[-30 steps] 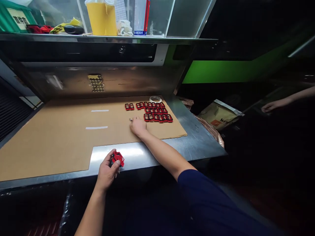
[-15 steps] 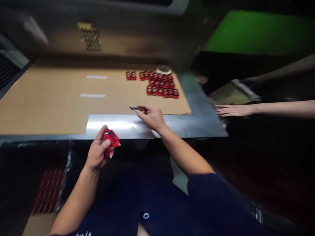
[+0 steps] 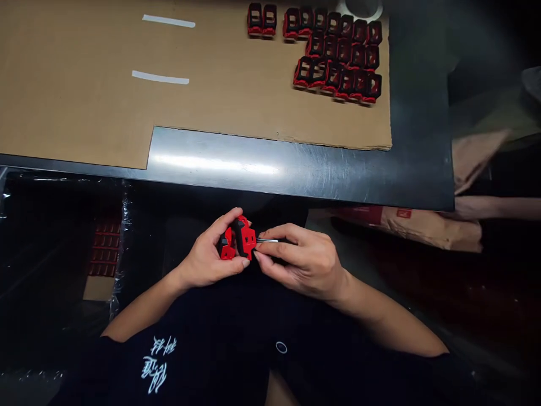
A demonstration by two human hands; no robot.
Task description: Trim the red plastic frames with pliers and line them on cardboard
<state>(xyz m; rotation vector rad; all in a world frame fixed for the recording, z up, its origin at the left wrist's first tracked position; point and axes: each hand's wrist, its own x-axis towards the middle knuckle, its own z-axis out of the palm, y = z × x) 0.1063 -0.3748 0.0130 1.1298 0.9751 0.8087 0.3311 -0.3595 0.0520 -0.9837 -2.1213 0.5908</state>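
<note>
My left hand [image 3: 211, 259] is closed around a red and black plastic part [image 3: 237, 243], held over my lap just below the metal table edge [image 3: 262, 180]. My right hand [image 3: 302, 260] pinches a thin metal tool [image 3: 266, 241] whose tip touches the right side of that part. Several finished red and black parts [image 3: 336, 53] stand in rows on the cardboard sheet [image 3: 84, 96] at the far right of the table.
Two white tape strips [image 3: 160, 78] lie on the cardboard. A roll of tape [image 3: 362, 7] sits behind the rows. More red parts [image 3: 105, 248] show in a plastic-lined box at lower left. Brown paper bags [image 3: 426, 225] lie to the right.
My right hand picked the metal tool off the cardboard and drew back to my lap. Both hands came together over the red part. The view tilted down; another person's arm at right left the view.
</note>
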